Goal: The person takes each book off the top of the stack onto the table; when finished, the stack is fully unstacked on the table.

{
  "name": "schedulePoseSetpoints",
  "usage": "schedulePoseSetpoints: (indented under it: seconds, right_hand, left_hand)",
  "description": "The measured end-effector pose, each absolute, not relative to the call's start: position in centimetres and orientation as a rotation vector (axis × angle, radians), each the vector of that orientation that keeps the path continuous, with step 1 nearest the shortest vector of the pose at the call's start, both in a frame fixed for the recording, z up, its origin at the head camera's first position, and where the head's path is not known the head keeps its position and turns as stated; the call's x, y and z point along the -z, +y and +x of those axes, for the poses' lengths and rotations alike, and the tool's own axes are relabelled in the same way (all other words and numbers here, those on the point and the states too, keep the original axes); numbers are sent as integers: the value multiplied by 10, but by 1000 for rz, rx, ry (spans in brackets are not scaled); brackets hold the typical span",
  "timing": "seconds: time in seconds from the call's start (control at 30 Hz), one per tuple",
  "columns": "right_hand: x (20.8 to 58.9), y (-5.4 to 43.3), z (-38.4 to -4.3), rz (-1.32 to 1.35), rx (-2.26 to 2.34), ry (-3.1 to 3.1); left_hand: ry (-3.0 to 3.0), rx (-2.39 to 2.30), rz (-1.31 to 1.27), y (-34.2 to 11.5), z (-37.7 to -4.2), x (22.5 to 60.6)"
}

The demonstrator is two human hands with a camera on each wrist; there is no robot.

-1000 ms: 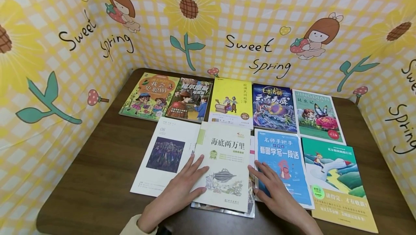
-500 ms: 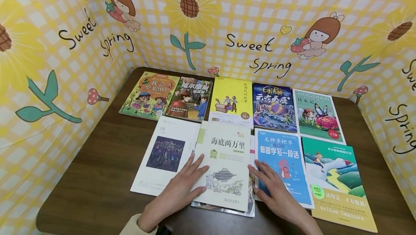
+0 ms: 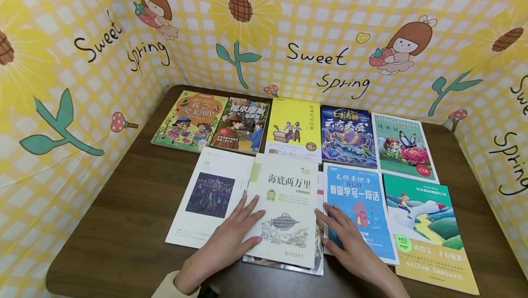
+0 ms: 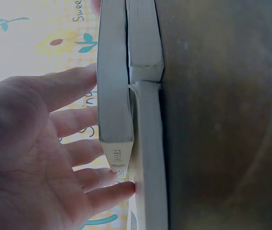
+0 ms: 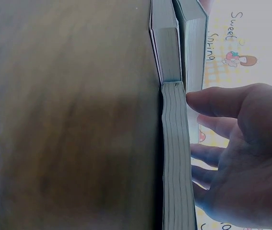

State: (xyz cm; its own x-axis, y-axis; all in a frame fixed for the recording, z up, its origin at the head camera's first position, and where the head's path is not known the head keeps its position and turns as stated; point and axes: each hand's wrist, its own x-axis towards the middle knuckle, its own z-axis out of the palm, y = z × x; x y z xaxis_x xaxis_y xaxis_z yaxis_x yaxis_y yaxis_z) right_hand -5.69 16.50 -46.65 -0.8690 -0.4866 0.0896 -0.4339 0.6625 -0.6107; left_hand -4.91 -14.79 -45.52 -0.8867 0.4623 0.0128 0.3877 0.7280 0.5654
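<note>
A cream paperback book (image 3: pixel 284 206) with a drawing of an airship-like vessel lies on top of another book (image 3: pixel 319 263), whose edges peek out at the right and bottom. At its left edge my left hand (image 3: pixel 231 234) has its fingers spread, thumb and fingertips against the book's side and the white book (image 3: pixel 191 229) beneath. My right hand (image 3: pixel 348 238) lies over the blue book (image 3: pixel 363 197), fingertips at or near the cream book's right edge. The left wrist view has the left hand (image 4: pixel 40 139) beside the upper book's spine (image 4: pixel 114 81). Relaxed fingers of the right hand (image 5: pixel 246 148) appear in the right wrist view.
A back row holds an orange book (image 3: pixel 187 128), a detective book (image 3: pixel 239 128), a yellow book (image 3: pixel 288 119), a purple book (image 3: pixel 348 137) and a butterfly book (image 3: pixel 404 151). A green-and-yellow book (image 3: pixel 429 234) lies front right on the brown table (image 3: pixel 111 224). Patterned cloth (image 3: pixel 288 9) walls surround it.
</note>
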Motion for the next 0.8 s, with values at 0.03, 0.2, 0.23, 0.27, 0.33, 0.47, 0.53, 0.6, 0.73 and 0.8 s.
schedulePoseSetpoints:
  seconds: [0.03, 0.2, 0.23, 0.27, 0.33, 0.47, 0.53, 0.6, 0.73, 0.8]
  right_hand:
    - [467, 165, -57, -776, 994, 2789]
    - [466, 166, -57, -774, 997, 2784]
    - [466, 166, -58, -772, 997, 2784]
    - [467, 166, -58, -772, 998, 2783]
    - [467, 166, -58, -773, 997, 2784]
    - [467, 166, -58, -796, 1001, 2793]
    - [467, 166, -57, -809, 1000, 2799]
    - [467, 166, -57, -817, 999, 2801]
    - [467, 166, -57, -813, 993, 2796]
    - [467, 166, -57, -805, 991, 2795]
  left_hand:
    - [2802, -873, 696, -148, -49, 455]
    - [2810, -869, 710, -147, -50, 455]
    - [2812, -870, 714, -147, -50, 455]
    - [2813, -868, 715, -147, -51, 455]
    - [2816, -868, 720, -148, -51, 455]
    - [2816, -868, 725, -149, -51, 455]
    - [2809, -873, 728, -149, -51, 455]
    - [2791, -886, 715, -150, -51, 455]
    - [2742, -952, 633, -152, -53, 453]
    - [2712, -1017, 550, -152, -54, 452]
